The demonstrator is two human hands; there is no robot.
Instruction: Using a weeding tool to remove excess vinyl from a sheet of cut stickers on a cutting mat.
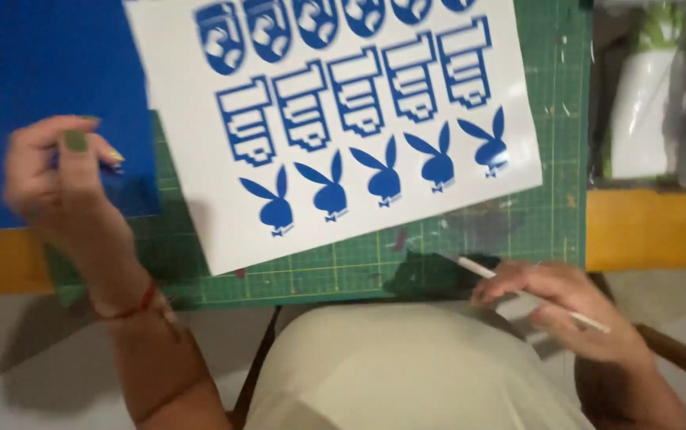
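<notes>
A white sheet (191,159) with rows of blue cut-out stickers, the lowest row rabbit-head shapes, lies tilted on a green cutting mat (518,223). My left hand (60,179) is raised at the left, its fingers pinched on the lower right corner of a large blue vinyl sheet (40,72). My right hand (566,299) rests low at the right near the mat's front edge, holding a thin white stick-like tool (482,269) whose tip points toward the white sheet.
The mat lies on a yellow-edged table (653,231). A white and green container (645,103) and clear plastic items stand at the far right. My light-coloured clothing (390,366) fills the bottom centre.
</notes>
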